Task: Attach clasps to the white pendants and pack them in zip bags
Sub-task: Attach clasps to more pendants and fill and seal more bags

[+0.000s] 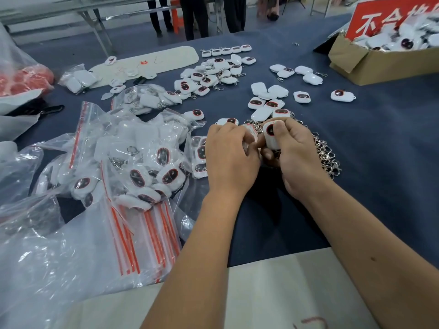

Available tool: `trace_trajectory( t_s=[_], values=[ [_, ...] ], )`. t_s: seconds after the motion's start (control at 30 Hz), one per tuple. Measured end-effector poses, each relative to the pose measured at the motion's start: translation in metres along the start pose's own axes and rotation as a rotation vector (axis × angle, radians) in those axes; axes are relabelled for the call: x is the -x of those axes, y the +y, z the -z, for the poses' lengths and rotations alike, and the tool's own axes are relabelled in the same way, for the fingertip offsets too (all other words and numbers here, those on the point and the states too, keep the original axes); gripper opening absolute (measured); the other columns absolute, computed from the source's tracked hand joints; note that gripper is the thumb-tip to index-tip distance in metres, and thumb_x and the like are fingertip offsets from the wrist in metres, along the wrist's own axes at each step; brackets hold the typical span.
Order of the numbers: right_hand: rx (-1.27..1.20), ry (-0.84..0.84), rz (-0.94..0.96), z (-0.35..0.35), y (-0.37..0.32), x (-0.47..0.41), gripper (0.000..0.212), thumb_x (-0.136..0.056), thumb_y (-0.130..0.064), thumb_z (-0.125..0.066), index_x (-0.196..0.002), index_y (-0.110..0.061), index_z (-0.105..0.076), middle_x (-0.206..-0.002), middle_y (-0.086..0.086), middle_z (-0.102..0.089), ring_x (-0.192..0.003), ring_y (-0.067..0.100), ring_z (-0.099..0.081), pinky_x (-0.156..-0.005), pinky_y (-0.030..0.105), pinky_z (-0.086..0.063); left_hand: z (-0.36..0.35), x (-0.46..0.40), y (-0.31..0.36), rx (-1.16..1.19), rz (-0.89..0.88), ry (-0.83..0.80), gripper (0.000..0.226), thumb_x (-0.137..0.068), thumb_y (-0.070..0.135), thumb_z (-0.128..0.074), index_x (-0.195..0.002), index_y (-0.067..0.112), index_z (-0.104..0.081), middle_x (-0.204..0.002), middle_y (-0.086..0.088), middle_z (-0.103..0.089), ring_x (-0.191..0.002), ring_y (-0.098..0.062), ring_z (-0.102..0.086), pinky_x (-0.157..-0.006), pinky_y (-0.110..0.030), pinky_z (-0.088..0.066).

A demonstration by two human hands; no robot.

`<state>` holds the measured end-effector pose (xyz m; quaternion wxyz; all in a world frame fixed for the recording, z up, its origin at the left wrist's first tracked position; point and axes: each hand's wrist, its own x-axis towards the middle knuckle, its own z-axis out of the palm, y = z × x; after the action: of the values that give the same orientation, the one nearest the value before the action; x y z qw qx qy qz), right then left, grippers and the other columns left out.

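Pendant (271,136) is gripped by right hand (294,157); left hand (230,155) is curled, contents hidden. Bags (147,172) left are filled; loose pendants (268,100) far remain.

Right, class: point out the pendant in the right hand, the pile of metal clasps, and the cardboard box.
pendant (271,135): head view, its white front below the dark oval.
pile of metal clasps (329,160): head view, the pile's right part.
cardboard box (380,65): head view, its front wall.
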<state>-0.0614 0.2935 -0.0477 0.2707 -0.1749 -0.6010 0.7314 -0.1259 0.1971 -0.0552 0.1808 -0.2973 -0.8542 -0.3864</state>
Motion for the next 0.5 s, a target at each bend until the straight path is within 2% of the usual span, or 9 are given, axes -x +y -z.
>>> trace_trajectory(
  t_s=[0.23,0.37,0.5],
  values=[
    [-0.035,0.007,0.008,0.0020,0.0028,-0.0037,0.020,-0.109,-0.008,-0.043,-0.104,0.007,-0.055,-0.068,0.004,-0.060,-0.050,0.010,-0.045,-0.046,0.022,-0.044,0.0013,0.0008,0.0007,-0.007,-0.011,0.008,0.009,-0.081,0.009,-0.071,-0.076,0.017,-0.069,-0.084,0.001,-0.067,-0.091,-0.019,-0.043,-0.076,-0.022,-0.026],
    [-0.005,-0.040,0.031,0.0037,0.0043,-0.0016,0.017,-0.107,-0.005,-0.046,-0.093,-0.002,-0.054,-0.061,-0.001,-0.057,-0.048,0.010,-0.042,-0.048,0.024,-0.044,0.0003,0.0006,0.0002,-0.004,-0.003,0.011,0.012,-0.084,0.013,-0.074,-0.075,0.018,-0.068,-0.085,0.002,-0.067,-0.093,-0.020,-0.046,-0.077,-0.021,-0.026],
    [0.014,-0.044,0.032,0.0020,0.0037,-0.0010,0.012,-0.107,-0.006,-0.048,-0.097,-0.003,-0.055,-0.072,0.006,-0.062,-0.048,0.011,-0.043,-0.049,0.025,-0.040,-0.0004,0.0003,-0.0002,-0.003,0.009,0.003,0.013,-0.085,0.016,-0.075,-0.075,0.020,-0.067,-0.086,0.004,-0.067,-0.094,-0.019,-0.046,-0.077,-0.021,-0.027]
  ],
)
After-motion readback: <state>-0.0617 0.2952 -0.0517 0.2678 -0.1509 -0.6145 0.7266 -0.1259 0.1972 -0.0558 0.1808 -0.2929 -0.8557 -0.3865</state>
